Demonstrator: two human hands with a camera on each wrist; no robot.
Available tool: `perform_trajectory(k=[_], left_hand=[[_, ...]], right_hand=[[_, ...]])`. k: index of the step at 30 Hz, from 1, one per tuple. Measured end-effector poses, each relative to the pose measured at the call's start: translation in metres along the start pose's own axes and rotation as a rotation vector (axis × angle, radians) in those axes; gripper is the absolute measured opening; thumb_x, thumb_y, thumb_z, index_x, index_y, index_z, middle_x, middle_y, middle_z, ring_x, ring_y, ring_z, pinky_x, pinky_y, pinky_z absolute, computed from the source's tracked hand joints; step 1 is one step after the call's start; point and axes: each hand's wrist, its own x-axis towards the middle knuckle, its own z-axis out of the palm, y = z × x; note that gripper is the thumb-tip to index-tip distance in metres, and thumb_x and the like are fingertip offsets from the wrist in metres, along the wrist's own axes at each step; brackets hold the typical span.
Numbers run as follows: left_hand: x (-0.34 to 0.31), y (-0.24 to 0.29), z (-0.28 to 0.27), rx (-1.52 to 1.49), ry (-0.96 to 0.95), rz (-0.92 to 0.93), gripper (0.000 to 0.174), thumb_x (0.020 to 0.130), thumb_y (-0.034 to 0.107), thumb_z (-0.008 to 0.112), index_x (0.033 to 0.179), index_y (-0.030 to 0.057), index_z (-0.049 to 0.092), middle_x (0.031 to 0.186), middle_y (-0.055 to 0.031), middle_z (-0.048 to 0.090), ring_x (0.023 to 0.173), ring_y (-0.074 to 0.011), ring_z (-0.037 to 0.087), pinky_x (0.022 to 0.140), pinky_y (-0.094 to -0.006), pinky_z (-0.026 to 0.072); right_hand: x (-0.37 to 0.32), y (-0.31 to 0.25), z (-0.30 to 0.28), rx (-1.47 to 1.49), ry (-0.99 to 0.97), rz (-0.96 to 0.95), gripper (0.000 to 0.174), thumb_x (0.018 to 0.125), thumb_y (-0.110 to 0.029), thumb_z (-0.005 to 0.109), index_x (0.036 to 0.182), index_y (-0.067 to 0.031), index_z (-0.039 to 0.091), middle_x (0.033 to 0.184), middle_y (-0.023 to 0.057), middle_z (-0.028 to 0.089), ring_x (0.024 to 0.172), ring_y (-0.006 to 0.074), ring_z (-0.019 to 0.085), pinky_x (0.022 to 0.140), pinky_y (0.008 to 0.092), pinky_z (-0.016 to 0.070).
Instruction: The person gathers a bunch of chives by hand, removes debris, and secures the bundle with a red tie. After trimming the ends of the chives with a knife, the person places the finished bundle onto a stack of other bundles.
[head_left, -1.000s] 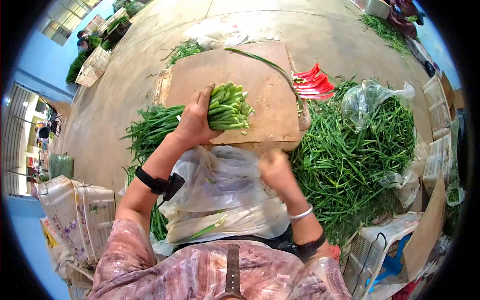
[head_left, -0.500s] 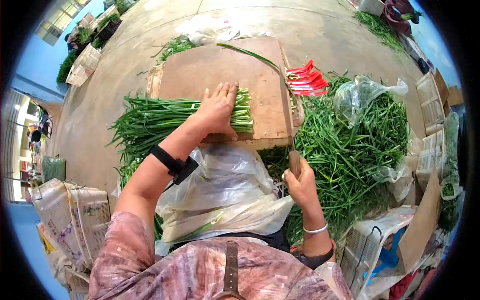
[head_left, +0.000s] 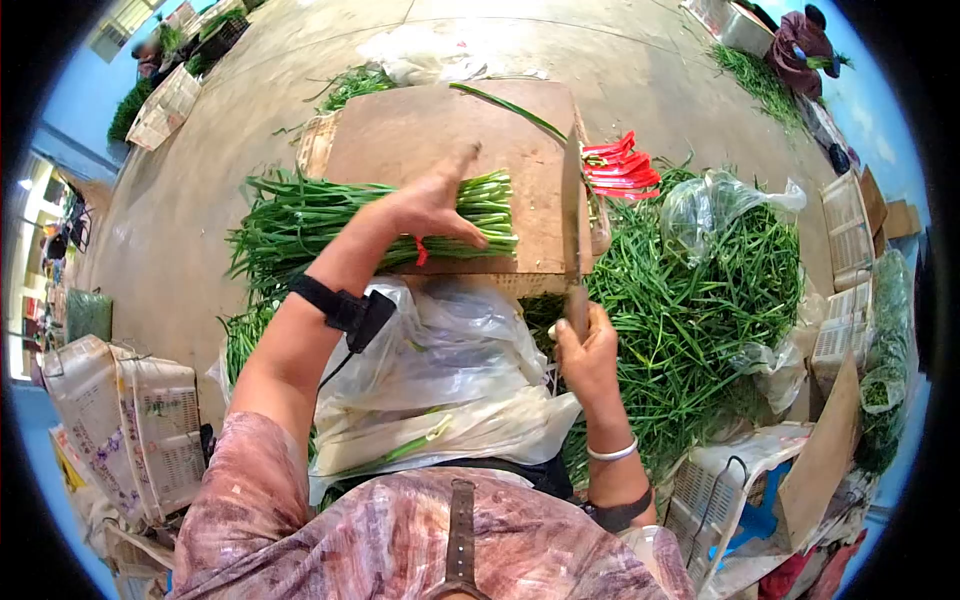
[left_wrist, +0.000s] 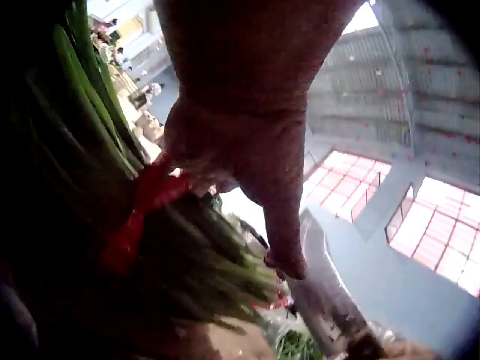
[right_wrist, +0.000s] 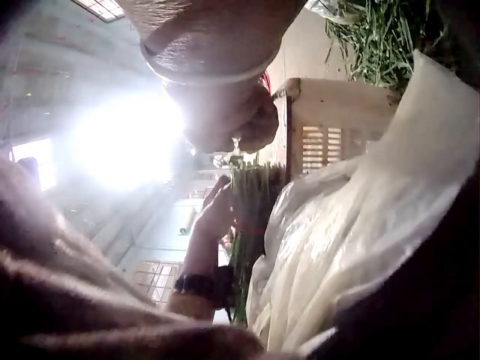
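Note:
A bundle of garlic chives point(head_left: 330, 215) lies across the brown board point(head_left: 400, 130), leaves to the left and pale stem ends to the right. Red tape point(head_left: 421, 250) goes round it. My left hand point(head_left: 425, 205) rests over the stems, fingers and thumb spread apart; the left wrist view shows the red tape point(left_wrist: 135, 217) beside the palm. At the board's right edge, my right hand point(head_left: 590, 355) grips the handle of a long knife point(head_left: 572, 210), its blade pointing away from me. The left wrist view also catches the broad blade point(left_wrist: 322, 277) beyond the left fingers.
A large heap of loose chives point(head_left: 700, 290) lies right of the board, with a clear plastic bag point(head_left: 715, 215) on it. Red tape strips point(head_left: 620, 168) hang at the board's right edge. Plastic sheeting point(head_left: 440, 350) covers the lap. White baskets point(head_left: 130, 420) stand at left.
The left hand has lowered the raised bundle onto the board, and its fingers have since spread wider. The right hand, earlier blurred near the lap, now holds the knife by the board's right edge.

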Motion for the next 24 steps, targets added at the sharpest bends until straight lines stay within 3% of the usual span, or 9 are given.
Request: perform_trajectory(k=[5, 7, 9, 10, 11, 14, 15, 21, 24], left_hand=[[-0.035, 0.02, -0.021, 0.611, -0.091, -0.265, 0.127, 0.042, 0.045, 0.085, 0.138, -0.0031, 0.018, 0.137, -0.0263, 0.031, 0.129, -0.037, 0.03, 0.105, -0.0428, 0.0263], [-0.042, 0.019, -0.011, 0.632, -0.158, -0.282, 0.122, 0.041, 0.042, 0.085, 0.137, -0.0011, 0.023, 0.128, -0.0247, 0.042, 0.122, -0.0364, 0.039, 0.101, -0.0442, 0.0305], [-0.044, 0.018, -0.009, 0.592, -0.125, -0.283, 0.113, 0.042, 0.038, 0.084, 0.134, -0.0002, 0.03, 0.118, -0.0214, 0.051, 0.113, -0.0357, 0.047, 0.097, -0.0437, 0.0347], [-0.046, 0.013, -0.012, 0.566, -0.075, -0.263, 0.108, 0.043, 0.036, 0.083, 0.132, 0.0007, 0.033, 0.116, -0.0203, 0.052, 0.111, -0.0351, 0.048, 0.095, -0.0433, 0.036], [-0.05, 0.008, -0.015, 0.541, -0.03, -0.24, 0.104, 0.044, 0.034, 0.083, 0.13, 0.0015, 0.036, 0.114, -0.0192, 0.054, 0.108, -0.0346, 0.05, 0.093, -0.0429, 0.0373], [-0.057, 0.004, -0.02, 0.574, 0.095, -0.24, 0.092, 0.046, 0.037, 0.08, 0.123, 0.0048, 0.042, 0.106, -0.0164, 0.056, 0.103, -0.0334, 0.053, 0.089, -0.0416, 0.0398], [-0.061, 0.005, -0.017, 0.571, 0.125, -0.232, 0.092, 0.046, 0.037, 0.08, 0.124, 0.0052, 0.042, 0.105, -0.0164, 0.057, 0.102, -0.0334, 0.053, 0.089, -0.0419, 0.0398], [-0.053, 0.006, -0.011, 0.555, 0.171, -0.298, 0.089, 0.046, 0.036, 0.081, 0.122, 0.0056, 0.045, 0.104, -0.0159, 0.057, 0.1, -0.0331, 0.054, 0.088, -0.0424, 0.0405], [-0.048, 0.003, -0.018, 0.552, 0.219, -0.381, 0.089, 0.046, 0.035, 0.081, 0.121, 0.0055, 0.045, 0.104, -0.0158, 0.057, 0.099, -0.0333, 0.054, 0.087, -0.0431, 0.0414]], right_hand=[[0.033, -0.01, -0.015, 0.004, 0.081, 0.03, 0.012, 0.083, -0.005, 0.054, 0.093, 0.001, 0.049, 0.069, 0.0026, 0.054, 0.052, 0.0066, 0.047, 0.045, 0.0225, 0.0396], [0.051, 0.002, 0.002, -0.015, 0.214, 0.043, 0.014, 0.081, -0.005, 0.054, 0.091, 0.0034, 0.048, 0.066, 0.0075, 0.053, 0.051, 0.0155, 0.048, 0.049, 0.0294, 0.0436], [0.06, 0.039, 0.031, -0.544, -0.111, -0.36, 0.017, 0.078, -0.005, 0.052, 0.09, 0.007, 0.046, 0.068, 0.02, 0.056, 0.06, 0.0346, 0.056, 0.061, 0.04, 0.0478], [0.035, 0.005, 0.057, -0.568, -0.189, -0.11, 0.017, 0.077, -0.003, 0.049, 0.09, 0.0078, 0.046, 0.081, 0.0318, 0.057, 0.081, 0.0491, 0.056, 0.076, 0.0449, 0.0464], [0.037, -0.005, 0.054, -0.547, -0.199, -0.009, 0.024, 0.077, -0.004, 0.052, 0.097, 0.0079, 0.048, 0.094, 0.0335, 0.057, 0.094, 0.049, 0.054, 0.082, 0.0445, 0.0452], [0.052, 0.016, 0.035, -0.289, 0.001, -0.423, 0.026, 0.077, -0.007, 0.056, 0.098, 0.0077, 0.051, 0.084, 0.0239, 0.061, 0.078, 0.031, 0.062, 0.069, 0.0396, 0.0479], [0.049, -0.005, 0.031, -0.212, -0.03, -0.046, 0.024, 0.078, -0.006, 0.053, 0.098, 0.0082, 0.051, 0.086, 0.0227, 0.062, 0.079, 0.0313, 0.062, 0.067, 0.0407, 0.0478], [0.039, 0.022, 0.05, -0.531, -0.028, -0.396, 0.017, 0.08, -0.008, 0.052, 0.09, 0.0052, 0.05, 0.065, 0.0145, 0.055, 0.054, 0.0228, 0.054, 0.054, 0.0376, 0.0458], [0.043, 0.028, 0.034, -0.064, 0.098, -0.019, 0.016, 0.08, -0.006, 0.053, 0.094, 0.0012, 0.049, 0.066, 0.0083, 0.056, 0.048, 0.0128, 0.051, 0.046, 0.0316, 0.0441]])
